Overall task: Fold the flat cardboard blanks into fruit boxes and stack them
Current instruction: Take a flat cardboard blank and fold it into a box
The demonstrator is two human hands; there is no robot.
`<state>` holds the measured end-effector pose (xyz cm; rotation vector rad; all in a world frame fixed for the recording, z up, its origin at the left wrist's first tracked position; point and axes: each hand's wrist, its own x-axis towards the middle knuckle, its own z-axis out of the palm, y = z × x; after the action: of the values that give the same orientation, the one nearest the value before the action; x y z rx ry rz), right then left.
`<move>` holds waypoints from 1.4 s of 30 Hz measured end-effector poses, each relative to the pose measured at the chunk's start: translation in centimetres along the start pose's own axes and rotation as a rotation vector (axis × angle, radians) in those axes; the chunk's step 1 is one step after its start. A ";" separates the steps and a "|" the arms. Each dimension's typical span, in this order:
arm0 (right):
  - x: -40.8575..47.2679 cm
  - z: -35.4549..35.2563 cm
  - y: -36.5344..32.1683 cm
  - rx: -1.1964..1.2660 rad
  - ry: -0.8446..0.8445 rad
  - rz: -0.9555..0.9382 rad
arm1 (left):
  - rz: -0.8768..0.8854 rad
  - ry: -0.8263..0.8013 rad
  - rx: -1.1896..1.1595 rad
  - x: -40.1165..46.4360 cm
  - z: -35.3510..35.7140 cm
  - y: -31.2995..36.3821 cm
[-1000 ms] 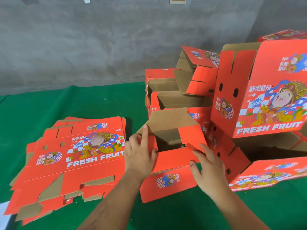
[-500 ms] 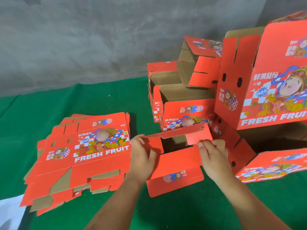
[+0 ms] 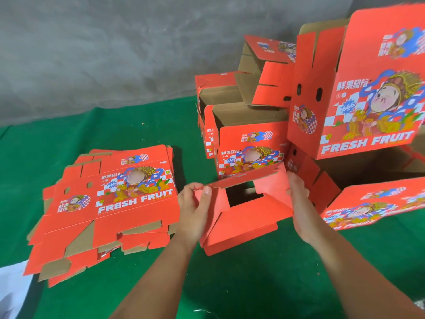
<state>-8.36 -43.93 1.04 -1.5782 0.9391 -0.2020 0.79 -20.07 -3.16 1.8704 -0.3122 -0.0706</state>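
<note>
A half-folded red fruit box (image 3: pixel 243 217) stands on the green mat in front of me, its end flaps partly folded over a dark opening. My left hand (image 3: pixel 195 208) pinches the left corner of the far flap, thumb on top. My right hand (image 3: pixel 299 203) holds the box's right side, fingers curled round the right flap. A pile of flat red "FRESH FRUIT" blanks (image 3: pixel 110 203) lies to the left. Folded boxes (image 3: pixel 248 143) are heaped behind and to the right, the largest box (image 3: pixel 368 93) tilted at the top.
A grey concrete wall (image 3: pixel 115 47) runs along the back. The green mat (image 3: pixel 253 284) covers the floor. Another folded box (image 3: pixel 368 206) lies on its side at the right. A white sheet (image 3: pixel 11 288) shows at the lower left edge.
The far flap has come down from upright to nearly flat over the opening. Both hands moved from the near flaps up to the flap's corners. The view shifted slightly down.
</note>
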 end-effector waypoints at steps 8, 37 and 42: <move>-2.9 0.6 2.2 -0.155 0.059 -0.079 | -0.112 -0.001 -0.078 0.0 0.5 0.4; -3.2 -1.6 1.6 0.094 0.109 0.187 | -0.897 -0.249 -0.574 -3.8 -3.0 -0.3; -4.2 -4.2 1.6 0.490 -0.513 0.373 | -0.489 -0.306 -0.735 -4.7 -5.4 -0.1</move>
<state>-14.43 -44.23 2.24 -0.9144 0.6905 0.2169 -2.58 -13.84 -2.07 1.1592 -0.0123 -0.7135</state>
